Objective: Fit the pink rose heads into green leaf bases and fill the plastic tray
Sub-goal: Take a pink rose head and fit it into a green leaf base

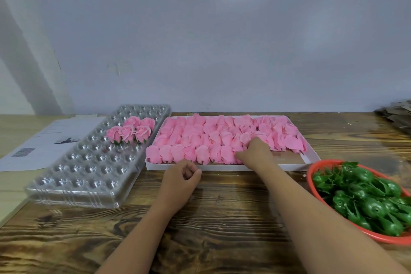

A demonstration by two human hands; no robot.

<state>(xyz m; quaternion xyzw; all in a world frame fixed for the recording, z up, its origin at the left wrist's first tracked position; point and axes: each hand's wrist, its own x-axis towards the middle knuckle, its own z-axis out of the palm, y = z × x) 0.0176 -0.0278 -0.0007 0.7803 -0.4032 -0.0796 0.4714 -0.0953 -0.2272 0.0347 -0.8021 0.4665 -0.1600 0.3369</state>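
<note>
Step in hand: picking a rose head. Right hand (255, 151) reaches into the white box (311, 158), grip among the pink rose heads (200, 140); can't tell if it's closed on one yet. Left hand (180, 177), just in front of box, loosely curled, holds nothing. Plastic tray (89, 169), left of box, has five finished roses (131, 130). Next: lift a head w/o crushing, take a green leaf base (367, 198) from the red basket (311, 171), right of box.

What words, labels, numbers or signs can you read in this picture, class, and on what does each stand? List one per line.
No text can be read anywhere.
White paper sheets, left of the plastic tray: faint printed lines, a dark picture and a square code-like patch, all too blurred to read.
White box of pink rose heads: no lettering visible.
Red basket of green leaf bases: no lettering visible.
</note>
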